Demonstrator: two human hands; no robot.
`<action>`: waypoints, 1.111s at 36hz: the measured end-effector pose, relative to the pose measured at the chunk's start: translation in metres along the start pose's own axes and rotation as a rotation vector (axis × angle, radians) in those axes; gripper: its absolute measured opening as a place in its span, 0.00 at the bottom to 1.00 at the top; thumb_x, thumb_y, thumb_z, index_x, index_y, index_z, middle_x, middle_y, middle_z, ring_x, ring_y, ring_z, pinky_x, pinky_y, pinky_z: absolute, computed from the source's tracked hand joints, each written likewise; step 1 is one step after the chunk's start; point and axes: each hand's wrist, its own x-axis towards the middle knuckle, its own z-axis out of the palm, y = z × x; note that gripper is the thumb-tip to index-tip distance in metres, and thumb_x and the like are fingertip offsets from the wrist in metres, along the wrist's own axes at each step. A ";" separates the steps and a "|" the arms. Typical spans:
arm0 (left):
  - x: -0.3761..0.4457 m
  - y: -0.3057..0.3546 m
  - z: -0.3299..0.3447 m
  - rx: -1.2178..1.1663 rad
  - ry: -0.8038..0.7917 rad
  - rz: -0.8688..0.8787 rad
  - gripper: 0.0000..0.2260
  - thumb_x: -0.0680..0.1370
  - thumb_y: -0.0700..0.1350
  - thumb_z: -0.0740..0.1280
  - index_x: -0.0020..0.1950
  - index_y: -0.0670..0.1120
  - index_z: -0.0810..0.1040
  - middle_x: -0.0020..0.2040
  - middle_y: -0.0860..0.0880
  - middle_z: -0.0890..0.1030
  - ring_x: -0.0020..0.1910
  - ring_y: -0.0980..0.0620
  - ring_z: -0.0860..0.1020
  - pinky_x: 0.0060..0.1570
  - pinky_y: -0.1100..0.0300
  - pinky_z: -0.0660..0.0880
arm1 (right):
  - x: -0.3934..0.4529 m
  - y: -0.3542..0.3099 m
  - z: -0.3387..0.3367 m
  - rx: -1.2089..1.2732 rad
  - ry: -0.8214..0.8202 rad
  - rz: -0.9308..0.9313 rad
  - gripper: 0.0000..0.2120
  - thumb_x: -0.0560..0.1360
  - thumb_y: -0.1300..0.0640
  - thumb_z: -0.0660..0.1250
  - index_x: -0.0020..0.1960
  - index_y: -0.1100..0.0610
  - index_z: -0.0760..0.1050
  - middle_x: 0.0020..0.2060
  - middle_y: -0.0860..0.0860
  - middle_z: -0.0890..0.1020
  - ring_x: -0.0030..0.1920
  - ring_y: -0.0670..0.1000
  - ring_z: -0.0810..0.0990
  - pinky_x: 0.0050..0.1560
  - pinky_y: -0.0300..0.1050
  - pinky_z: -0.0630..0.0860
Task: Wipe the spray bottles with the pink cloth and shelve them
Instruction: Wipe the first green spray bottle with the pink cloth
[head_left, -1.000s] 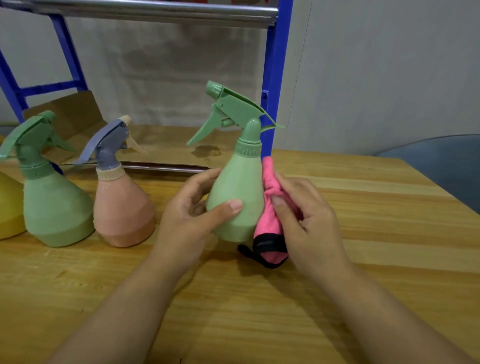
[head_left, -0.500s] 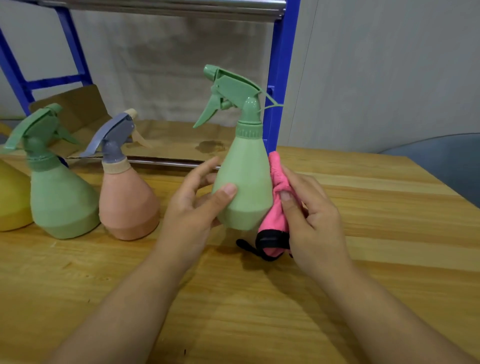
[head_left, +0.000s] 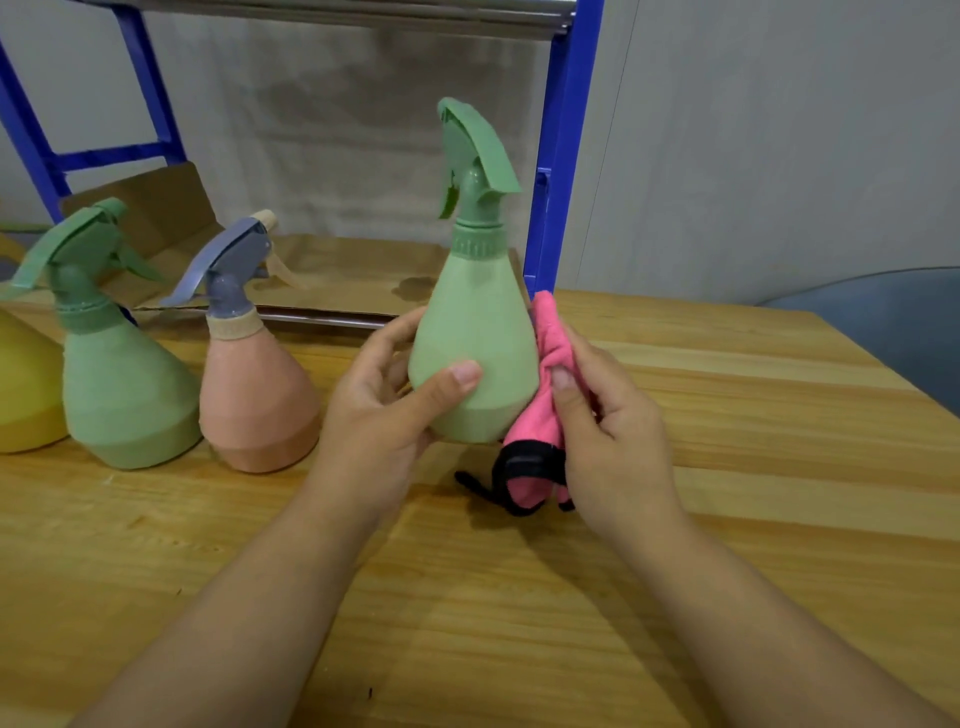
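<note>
Fingers of left hand (head_left: 382, 410) wrapped around the light green spray bottle (head_left: 475, 343), thumb across its front, bottle upright just above the wooden table (head_left: 753, 415). Right hand (head_left: 610, 431) pinches the bunched pink cloth (head_left: 543, 400) against the bottle's right side. Green bottle (head_left: 122, 379), pink bottle (head_left: 254, 395), yellow bottle (head_left: 21, 384) stand on the table at left, in front of the blue shelf (head_left: 563, 156).

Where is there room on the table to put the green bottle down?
Bare wood table lies right of the right hand, out to the table edge, and near the forearms. The left is crowded: peach bottle, green bottle, yellow bottle.
</note>
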 end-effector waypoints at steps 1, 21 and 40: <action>0.000 0.001 0.001 -0.059 0.013 -0.024 0.29 0.63 0.41 0.76 0.63 0.46 0.73 0.52 0.49 0.84 0.52 0.49 0.82 0.44 0.54 0.81 | -0.001 0.000 0.001 0.027 -0.011 0.024 0.20 0.78 0.57 0.59 0.70 0.54 0.70 0.58 0.43 0.77 0.61 0.39 0.73 0.61 0.32 0.67; 0.001 0.000 -0.006 0.019 -0.003 -0.017 0.16 0.67 0.48 0.70 0.53 0.47 0.77 0.46 0.50 0.85 0.47 0.53 0.82 0.48 0.55 0.78 | -0.007 -0.004 0.005 0.222 -0.008 0.092 0.18 0.79 0.59 0.58 0.67 0.52 0.71 0.61 0.37 0.77 0.63 0.39 0.74 0.63 0.33 0.69; 0.001 -0.004 -0.003 0.255 0.012 0.034 0.30 0.58 0.50 0.80 0.59 0.56 0.76 0.55 0.55 0.82 0.55 0.52 0.81 0.50 0.55 0.79 | -0.011 -0.007 0.007 0.105 0.134 -0.003 0.12 0.77 0.55 0.62 0.59 0.48 0.73 0.56 0.47 0.80 0.59 0.44 0.78 0.60 0.42 0.75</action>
